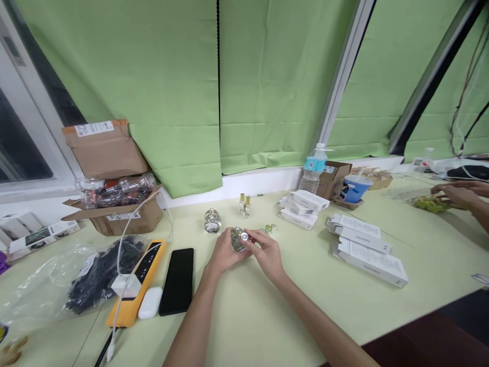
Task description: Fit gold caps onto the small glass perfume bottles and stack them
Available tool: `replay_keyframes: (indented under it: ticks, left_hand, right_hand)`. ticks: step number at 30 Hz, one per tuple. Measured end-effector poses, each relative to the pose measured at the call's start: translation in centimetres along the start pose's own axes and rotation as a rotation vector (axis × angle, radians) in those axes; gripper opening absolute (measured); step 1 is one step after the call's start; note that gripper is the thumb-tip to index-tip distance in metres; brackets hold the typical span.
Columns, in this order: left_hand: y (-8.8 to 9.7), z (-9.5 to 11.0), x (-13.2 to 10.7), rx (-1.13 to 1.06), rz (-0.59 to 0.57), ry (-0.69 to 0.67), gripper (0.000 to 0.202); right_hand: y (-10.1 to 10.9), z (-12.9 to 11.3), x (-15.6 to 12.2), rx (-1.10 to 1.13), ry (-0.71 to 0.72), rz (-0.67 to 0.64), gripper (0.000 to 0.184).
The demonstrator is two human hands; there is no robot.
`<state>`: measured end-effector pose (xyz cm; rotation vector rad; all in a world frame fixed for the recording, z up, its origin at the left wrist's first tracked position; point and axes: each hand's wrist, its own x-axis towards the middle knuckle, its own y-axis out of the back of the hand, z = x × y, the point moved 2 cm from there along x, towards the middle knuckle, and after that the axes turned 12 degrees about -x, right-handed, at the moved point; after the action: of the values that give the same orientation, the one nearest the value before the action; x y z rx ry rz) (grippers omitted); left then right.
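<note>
My left hand (223, 254) is wrapped round a small round glass bottle (238, 239) held just above the pale green table (267, 316). My right hand (267, 252) pinches the bottle's silver top at its right side. A second round glass bottle (212, 221) stands a little to the left behind them. Two slim vials with gold caps (244, 204) stand further back. Small gold caps (269, 229) lie just beyond my right hand.
A black phone (178, 280), a white earbud case (150, 310) and a yellow device (137, 285) with a white charger lie left. Cardboard boxes (114, 216) stand back left. White flat boxes (367, 252), a water bottle (313, 176) and a blue cup (354, 189) are right. Another person's hands (456, 196) work far right.
</note>
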<state>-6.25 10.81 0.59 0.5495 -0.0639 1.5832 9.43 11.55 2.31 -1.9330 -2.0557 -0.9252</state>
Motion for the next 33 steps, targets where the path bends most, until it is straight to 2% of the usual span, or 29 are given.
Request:
replay_keyframes:
  ticks: [6, 11, 17, 20, 23, 25, 28, 33]
  left_hand:
    - [0.0, 0.0, 0.0, 0.000, -0.010, 0.007, 0.066]
    - [0.0, -0.2, 0.1, -0.010, 0.005, 0.056, 0.074]
    - [0.2, -0.7, 0.1, -0.064, 0.037, 0.115, 0.080]
    - [0.5, -0.7, -0.1, -0.093, 0.056, 0.135, 0.086]
    - [0.9, -0.5, -0.5, -0.103, 0.087, 0.149, 0.090]
    - [1.3, -0.3, -0.9, -0.106, 0.103, 0.142, 0.091]
    - [2.0, -0.3, -1.5, -0.091, 0.148, 0.135, 0.088]
    - [3.2, -0.5, -1.9, -0.025, 0.224, 0.082, 0.081]
  right_hand:
    - [0.0, 0.1, 0.1, 0.020, -0.030, 0.002, 0.032]
    - [0.3, 0.5, 0.4, 0.161, -0.142, 0.052, 0.036]
    - [1.4, 3.1, 0.5, 0.161, -0.272, 0.115, 0.045]
    - [1.9, 5.2, 0.1, 0.030, -0.320, 0.105, 0.046]
    - [2.1, 6.4, -0.1, -0.237, -0.280, -0.002, 0.032]
    - [2.2, 6.5, -0.3, -0.423, -0.236, -0.052, 0.027]
    - [2.5, 6.1, -0.6, -0.670, -0.220, -0.040, 0.029]
    - [3.4, 5.7, -1.2, -0.857, -0.315, 0.011, 0.030]
